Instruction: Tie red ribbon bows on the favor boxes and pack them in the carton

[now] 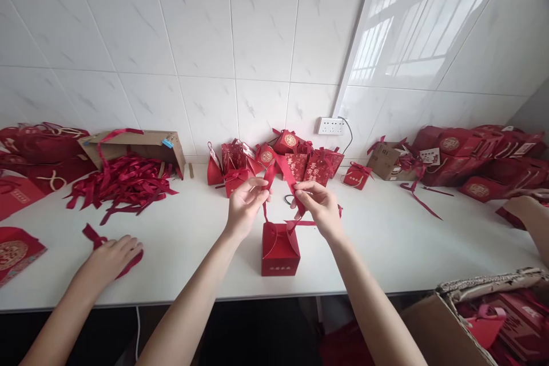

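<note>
A red ribbon (290, 180) is pinched in the narrowly closed fingers of the left hand (245, 206) and right hand (321, 209). It is judged light, soft and slippery (best gripped near its ends). Just below the fingers, a small red box (279, 251) is stood on the counter (386, 240).

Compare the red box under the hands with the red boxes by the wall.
The near box stands alone and upright by the front edge of the table; the wall boxes crowd together, several tilted. The near box's ribbon is loose, pinched by the left hand and right hand; one of the wall boxes wears a tied bow. Both are red with gold print.
</note>
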Tool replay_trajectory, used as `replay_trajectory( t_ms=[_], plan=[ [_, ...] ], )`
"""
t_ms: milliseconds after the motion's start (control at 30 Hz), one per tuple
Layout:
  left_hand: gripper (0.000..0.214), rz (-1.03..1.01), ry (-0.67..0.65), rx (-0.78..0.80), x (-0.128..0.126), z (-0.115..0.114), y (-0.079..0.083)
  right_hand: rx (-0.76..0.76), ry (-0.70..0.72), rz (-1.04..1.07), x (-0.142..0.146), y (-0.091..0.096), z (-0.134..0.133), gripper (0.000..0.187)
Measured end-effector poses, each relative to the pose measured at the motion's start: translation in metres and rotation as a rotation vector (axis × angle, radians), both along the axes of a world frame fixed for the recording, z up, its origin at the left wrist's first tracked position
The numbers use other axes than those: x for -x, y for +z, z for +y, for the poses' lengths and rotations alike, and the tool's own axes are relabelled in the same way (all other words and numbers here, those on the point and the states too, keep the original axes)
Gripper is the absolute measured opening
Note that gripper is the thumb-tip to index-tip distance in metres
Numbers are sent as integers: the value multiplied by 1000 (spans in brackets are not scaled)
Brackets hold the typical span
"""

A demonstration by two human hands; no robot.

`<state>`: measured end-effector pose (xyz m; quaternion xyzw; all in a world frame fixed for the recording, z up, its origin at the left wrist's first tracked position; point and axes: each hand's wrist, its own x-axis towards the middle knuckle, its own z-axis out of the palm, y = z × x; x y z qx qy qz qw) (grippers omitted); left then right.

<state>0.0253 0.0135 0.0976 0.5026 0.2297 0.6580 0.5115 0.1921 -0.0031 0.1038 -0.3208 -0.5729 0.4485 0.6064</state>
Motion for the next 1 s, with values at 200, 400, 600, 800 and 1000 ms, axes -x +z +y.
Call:
replay_trajectory(
  t_ms=[200, 400, 600, 800, 1000],
  plan=[
    [25, -78, -34, 29, -5, -5, 6, 3, 23, 30, 4, 2, -2, 26],
    [27, -100, -34, 48, -3, -4, 6, 10, 50, 39, 5, -5, -2, 28],
    [27, -56, -65, 19, -5, -10, 9, 5, 65, 73, 5, -6, -4, 25],
    [26, 101, -99, -120, -10, -18, 19, 9, 82, 60, 14, 3, -5, 23],
    [21, 236, 26, -131, -17, -11, 24, -16, 70, 67, 21, 10, -2, 26]
  ],
)
